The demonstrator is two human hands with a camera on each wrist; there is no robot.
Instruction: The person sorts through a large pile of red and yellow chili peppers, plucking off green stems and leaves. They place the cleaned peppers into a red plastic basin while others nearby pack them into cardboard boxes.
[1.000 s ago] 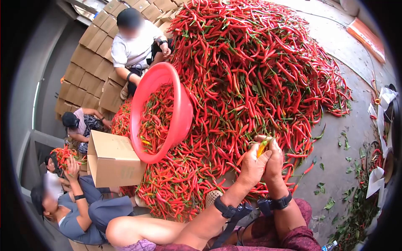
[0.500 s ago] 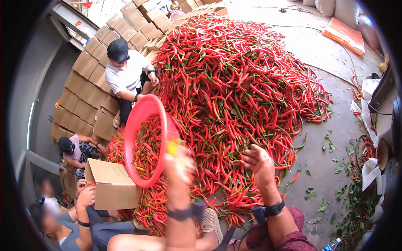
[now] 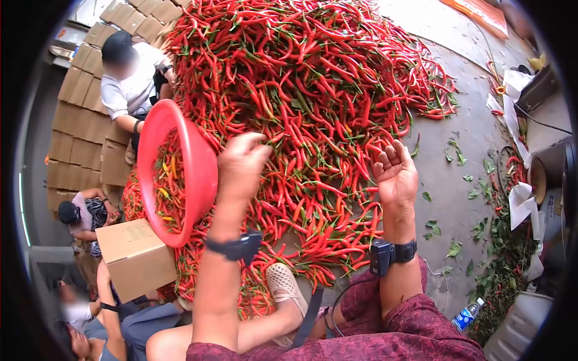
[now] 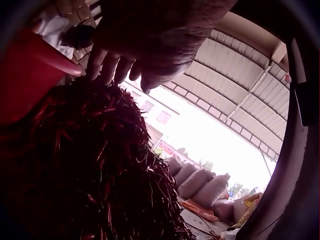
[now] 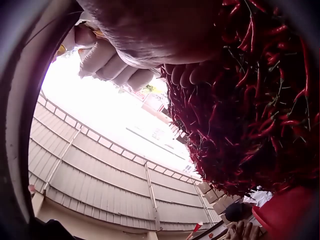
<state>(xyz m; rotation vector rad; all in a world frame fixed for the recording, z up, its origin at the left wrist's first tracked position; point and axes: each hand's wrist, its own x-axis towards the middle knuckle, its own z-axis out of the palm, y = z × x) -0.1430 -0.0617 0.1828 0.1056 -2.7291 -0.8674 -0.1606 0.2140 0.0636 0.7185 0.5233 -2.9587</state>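
My left hand [image 3: 242, 165] hovers just right of the tilted red basin [image 3: 201, 174], fingers loosely bent and nothing seen in them. In the left wrist view the fingers [image 4: 120, 67] hang apart over the dark chili heap. Several yellow chilies [image 3: 164, 194] lie among the red ones inside the basin. Palm up, my right hand [image 3: 397, 180] is held over the near right side of the big heap of red chilies [image 3: 301, 114]. Its fingers are relaxed and the palm shows bare. The right wrist view has its fingertips [image 5: 187, 75] in front of the heap.
A cardboard box [image 3: 135, 259] stands by the basin, and stacked cartons [image 3: 78, 144] line the back left. Several people sit along the left, one in a white shirt [image 3: 129, 90] behind the basin. A water bottle [image 3: 468, 314] and scattered leaves [image 3: 454, 248] lie on the right floor.
Both hands were together around yellow chilies; the left hand swung left to the basin with them, let them go and drew back a little. The right hand stayed over the heap, its palm now turned up.
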